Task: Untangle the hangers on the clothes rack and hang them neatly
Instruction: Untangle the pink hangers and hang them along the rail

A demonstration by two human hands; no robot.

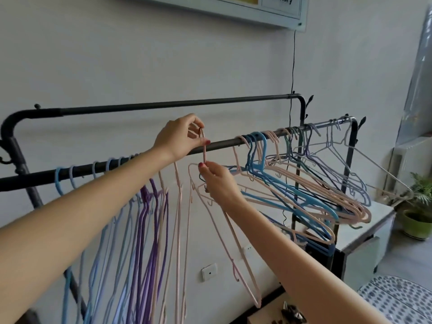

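Neat row of blue, purple and pink hangers hooked on the black rail at left; left hand pinching a pink hanger by its hook; right hand gripping its neck; tangled hangers bunched at right.

I see soft, even daylight w/ a cool cast, brightest at the right edge. Faint shadow under the rack rails on the wall. Wide-angle bend bows the rails. My forearms blur near the bottom corners; overall pic slightly soft.
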